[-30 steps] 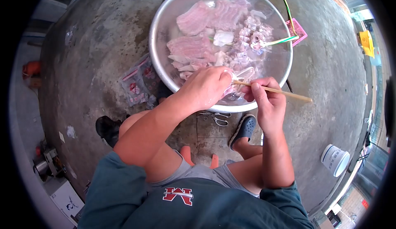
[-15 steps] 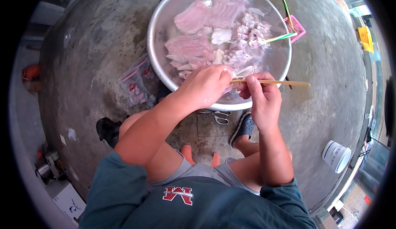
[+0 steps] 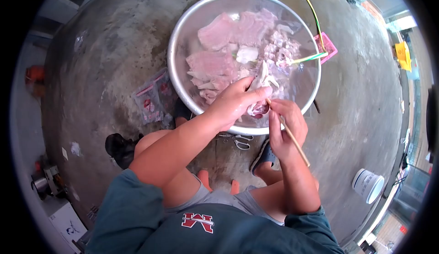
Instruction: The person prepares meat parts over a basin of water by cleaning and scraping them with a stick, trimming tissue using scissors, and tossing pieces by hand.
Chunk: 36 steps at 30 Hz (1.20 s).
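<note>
Over the near part of a wide metal basin (image 3: 172, 55), my left hand (image 3: 235, 100) is closed around a pale piece of raw meat (image 3: 260, 76). Its lower end shows a reddish hollow. My right hand (image 3: 291, 121) pinches a thin wooden stick (image 3: 298, 148) like a chopstick. The stick's upper tip meets the held meat, and its other end slants down to the right. Inside the basin, flat pink slabs of raw meat (image 3: 210, 65) lie in water on the left. Bony, pale pieces (image 3: 284, 43) are heaped on the right.
A yellow-green hose (image 3: 316, 13) reaches over the basin's right rim, beside a pink basket (image 3: 330, 47). Plastic bags (image 3: 148, 103) lie left of the basin. Scissors (image 3: 243, 142) rest on the floor below its near rim. A white bucket (image 3: 368, 185) stands at right.
The stick has swung from nearly level to a steep slant as my right hand moved lower. My left hand has turned, bringing the held meat into plain view.
</note>
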Each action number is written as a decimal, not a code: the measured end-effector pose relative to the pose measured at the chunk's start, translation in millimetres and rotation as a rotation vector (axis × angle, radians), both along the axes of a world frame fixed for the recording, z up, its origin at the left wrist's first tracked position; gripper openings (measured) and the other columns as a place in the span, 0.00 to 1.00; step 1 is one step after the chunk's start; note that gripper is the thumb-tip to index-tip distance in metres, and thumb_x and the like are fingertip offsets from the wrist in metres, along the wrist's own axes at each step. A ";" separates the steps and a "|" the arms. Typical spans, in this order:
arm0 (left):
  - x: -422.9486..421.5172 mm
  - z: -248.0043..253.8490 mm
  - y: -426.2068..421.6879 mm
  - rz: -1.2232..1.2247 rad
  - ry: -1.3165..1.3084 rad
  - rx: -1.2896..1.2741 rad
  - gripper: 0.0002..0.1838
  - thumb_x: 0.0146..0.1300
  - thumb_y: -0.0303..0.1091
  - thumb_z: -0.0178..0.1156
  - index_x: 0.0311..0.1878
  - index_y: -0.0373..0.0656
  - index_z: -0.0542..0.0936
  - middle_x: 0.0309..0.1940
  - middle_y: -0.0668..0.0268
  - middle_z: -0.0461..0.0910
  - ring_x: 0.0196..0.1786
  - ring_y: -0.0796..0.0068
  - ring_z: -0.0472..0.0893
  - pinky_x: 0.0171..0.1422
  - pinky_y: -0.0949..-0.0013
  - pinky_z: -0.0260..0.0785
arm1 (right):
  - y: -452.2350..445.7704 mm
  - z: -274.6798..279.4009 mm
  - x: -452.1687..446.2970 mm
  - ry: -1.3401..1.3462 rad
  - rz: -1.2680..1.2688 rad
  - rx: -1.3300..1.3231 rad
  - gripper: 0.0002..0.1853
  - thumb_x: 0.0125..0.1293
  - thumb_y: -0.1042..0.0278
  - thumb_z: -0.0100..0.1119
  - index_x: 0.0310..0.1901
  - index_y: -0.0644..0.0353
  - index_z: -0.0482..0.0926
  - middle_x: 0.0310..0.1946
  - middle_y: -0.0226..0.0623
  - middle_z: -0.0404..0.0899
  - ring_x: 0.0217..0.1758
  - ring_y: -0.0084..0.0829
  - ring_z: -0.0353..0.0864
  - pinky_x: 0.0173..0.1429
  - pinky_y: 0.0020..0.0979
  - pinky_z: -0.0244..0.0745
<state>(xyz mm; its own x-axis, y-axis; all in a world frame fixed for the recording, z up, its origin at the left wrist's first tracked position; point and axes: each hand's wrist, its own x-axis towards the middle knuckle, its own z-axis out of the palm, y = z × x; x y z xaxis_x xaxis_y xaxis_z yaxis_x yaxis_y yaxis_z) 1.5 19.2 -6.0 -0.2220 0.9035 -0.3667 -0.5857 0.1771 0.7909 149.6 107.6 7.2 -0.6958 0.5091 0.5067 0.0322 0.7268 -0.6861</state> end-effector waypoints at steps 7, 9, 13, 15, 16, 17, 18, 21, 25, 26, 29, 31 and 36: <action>8.5 -11.5 4.2 0.232 -0.575 0.111 0.18 0.75 0.47 0.51 0.55 0.43 0.77 0.44 0.67 0.81 0.42 0.81 0.79 0.47 0.71 0.72 | -4.2 -10.7 5.4 0.026 -0.048 -0.136 0.11 0.59 0.80 0.66 0.44 0.63 0.82 0.47 0.47 0.80 0.51 0.42 0.80 0.53 0.36 0.75; 13.3 -8.8 6.3 0.238 -0.567 0.194 0.16 0.75 0.41 0.51 0.57 0.42 0.75 0.45 0.66 0.81 0.43 0.80 0.79 0.48 0.71 0.72 | -7.5 -18.4 4.1 0.042 -0.079 -0.120 0.11 0.59 0.80 0.66 0.45 0.63 0.83 0.46 0.46 0.80 0.51 0.42 0.79 0.54 0.35 0.75; 30.3 6.6 8.3 0.348 -0.589 0.203 0.14 0.74 0.36 0.52 0.58 0.41 0.73 0.42 0.65 0.79 0.43 0.76 0.79 0.48 0.71 0.72 | -10.4 -28.3 -1.3 0.134 -0.094 -0.089 0.13 0.61 0.80 0.65 0.48 0.63 0.83 0.50 0.47 0.75 0.49 0.41 0.76 0.53 0.37 0.75; 23.9 0.7 10.3 0.369 -0.529 0.246 0.12 0.73 0.34 0.53 0.56 0.41 0.74 0.41 0.66 0.79 0.43 0.75 0.79 0.48 0.71 0.72 | -13.5 -21.2 -0.3 0.085 -0.066 -0.187 0.11 0.65 0.77 0.61 0.49 0.66 0.82 0.52 0.48 0.72 0.51 0.40 0.76 0.54 0.35 0.74; 18.4 0.7 9.9 0.406 -0.517 0.214 0.12 0.73 0.34 0.54 0.55 0.42 0.74 0.40 0.66 0.78 0.43 0.75 0.79 0.48 0.71 0.72 | -12.8 -21.3 0.5 0.095 -0.047 -0.193 0.11 0.66 0.76 0.60 0.49 0.67 0.81 0.51 0.48 0.73 0.52 0.38 0.75 0.54 0.35 0.74; 12.6 1.6 9.7 0.443 -0.506 0.181 0.11 0.72 0.33 0.55 0.54 0.42 0.74 0.39 0.67 0.78 0.42 0.75 0.79 0.48 0.71 0.72 | -12.6 -21.5 3.2 0.103 -0.029 -0.200 0.11 0.67 0.75 0.59 0.49 0.67 0.81 0.51 0.48 0.73 0.52 0.37 0.75 0.54 0.34 0.74; 5.4 2.7 9.6 0.481 -0.494 0.151 0.11 0.72 0.33 0.56 0.53 0.42 0.74 0.39 0.67 0.78 0.42 0.75 0.79 0.48 0.71 0.71 | -14.4 -31.9 10.4 0.178 -0.027 -0.375 0.11 0.70 0.72 0.57 0.49 0.69 0.80 0.48 0.47 0.74 0.50 0.34 0.77 0.53 0.31 0.74; -19.1 -0.7 6.9 0.570 -0.338 0.243 0.13 0.71 0.33 0.57 0.54 0.42 0.74 0.38 0.68 0.77 0.42 0.75 0.78 0.47 0.72 0.71 | -22.1 -35.8 15.1 0.125 -0.060 -0.664 0.10 0.73 0.72 0.54 0.49 0.69 0.80 0.34 0.36 0.78 0.37 0.26 0.78 0.45 0.25 0.73; -1.8 9.7 10.4 0.665 -0.188 0.179 0.19 0.69 0.34 0.59 0.59 0.37 0.72 0.40 0.65 0.77 0.42 0.76 0.77 0.48 0.69 0.71 | -24.8 -43.7 13.6 -0.044 -0.106 -0.770 0.10 0.74 0.69 0.55 0.49 0.67 0.80 0.27 0.29 0.75 0.31 0.19 0.73 0.36 0.21 0.67; 0.6 -0.5 10.4 0.606 -0.010 0.135 0.24 0.70 0.36 0.57 0.65 0.36 0.69 0.45 0.61 0.78 0.46 0.74 0.78 0.52 0.68 0.71 | -26.9 -42.7 13.2 0.003 -0.115 -0.886 0.11 0.74 0.69 0.55 0.49 0.67 0.80 0.26 0.28 0.74 0.29 0.18 0.71 0.34 0.20 0.65; 12.9 1.4 6.9 0.510 0.267 0.094 0.25 0.71 0.37 0.58 0.66 0.36 0.68 0.47 0.66 0.76 0.49 0.80 0.75 0.52 0.71 0.70 | -26.0 -44.7 8.6 0.166 -0.093 -1.210 0.11 0.76 0.65 0.53 0.48 0.64 0.78 0.23 0.23 0.68 0.24 0.14 0.61 0.28 0.20 0.56; 25.9 0.6 7.6 0.493 0.438 0.050 0.25 0.72 0.37 0.57 0.67 0.35 0.67 0.48 0.63 0.77 0.50 0.78 0.76 0.53 0.71 0.70 | -25.5 -45.2 5.8 0.253 -0.030 -1.387 0.11 0.76 0.64 0.53 0.48 0.63 0.77 0.22 0.21 0.66 0.23 0.14 0.59 0.27 0.21 0.55; 39.9 -2.1 8.1 0.271 0.530 -0.034 0.28 0.68 0.34 0.58 0.68 0.35 0.66 0.49 0.51 0.76 0.52 0.60 0.78 0.57 0.61 0.70 | -26.4 -32.6 -6.0 0.164 -0.146 -1.471 0.07 0.77 0.64 0.49 0.45 0.57 0.74 0.23 0.20 0.67 0.23 0.12 0.60 0.27 0.18 0.56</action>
<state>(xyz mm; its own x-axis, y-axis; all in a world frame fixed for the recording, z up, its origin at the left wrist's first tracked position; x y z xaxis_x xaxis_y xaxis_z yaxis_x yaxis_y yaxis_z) 41.4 27.3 -8.1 -0.6038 0.7787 -0.1705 -0.1405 0.1066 0.9843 143.6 81.2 -25.4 -0.5823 0.6799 -0.4457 -0.1062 -0.6072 -0.7875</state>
